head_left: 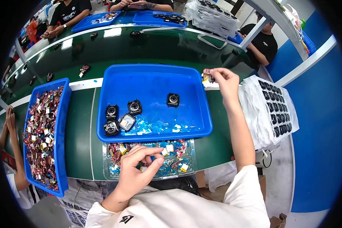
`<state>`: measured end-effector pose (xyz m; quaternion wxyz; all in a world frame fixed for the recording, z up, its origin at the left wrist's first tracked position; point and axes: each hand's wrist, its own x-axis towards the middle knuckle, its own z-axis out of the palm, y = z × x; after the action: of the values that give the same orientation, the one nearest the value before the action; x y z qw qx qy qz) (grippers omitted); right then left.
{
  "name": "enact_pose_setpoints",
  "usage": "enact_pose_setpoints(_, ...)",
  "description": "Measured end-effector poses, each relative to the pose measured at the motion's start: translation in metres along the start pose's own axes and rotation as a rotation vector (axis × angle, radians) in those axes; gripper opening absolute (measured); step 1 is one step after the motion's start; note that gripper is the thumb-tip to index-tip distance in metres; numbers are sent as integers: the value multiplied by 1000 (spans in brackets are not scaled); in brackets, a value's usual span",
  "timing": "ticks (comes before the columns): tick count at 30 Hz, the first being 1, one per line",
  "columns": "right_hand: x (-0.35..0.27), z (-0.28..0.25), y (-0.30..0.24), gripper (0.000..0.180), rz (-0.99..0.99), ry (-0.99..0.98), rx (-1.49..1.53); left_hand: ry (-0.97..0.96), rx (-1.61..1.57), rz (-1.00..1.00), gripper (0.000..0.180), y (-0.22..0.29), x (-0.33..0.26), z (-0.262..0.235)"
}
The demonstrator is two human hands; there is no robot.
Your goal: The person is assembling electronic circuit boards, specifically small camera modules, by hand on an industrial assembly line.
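Observation:
My right hand (226, 81) is raised past the right rim of the blue tray (155, 70). Pinched in its fingertips is a small electronic module (207, 75) with reddish, yellow and white parts. Over the clear plastic tray (190, 167) at the near edge hovers my left hand (138, 165), thumb and forefinger apart, nothing visible between them. That clear tray holds loose modules and blue film scraps. Inside the blue tray lie several black watch cases (173, 100), one paler case (127, 121) among them, and blue film pieces (152, 126) along the near side.
A long blue bin (66, 125) heaped with modules stands at left. On the right is a stack of white trays (252, 114) with rows of black watch parts. Beyond runs a green conveyor belt (114, 51) carrying scattered pieces. Other people sit across and at left.

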<state>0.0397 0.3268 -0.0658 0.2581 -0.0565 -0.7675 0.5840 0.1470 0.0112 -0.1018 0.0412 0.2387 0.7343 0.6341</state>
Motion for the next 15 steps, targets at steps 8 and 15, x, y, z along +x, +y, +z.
enact_pose_setpoints(8, 107, -80, 149, 33, 342, 577, -606, 43, 121, 72, 12, -5, -2, -3)
enact_pose_setpoints(15, 106, -52, 139, 32, 449, 522, -859, 63, 565, 210, 14, -6, 0, 2)
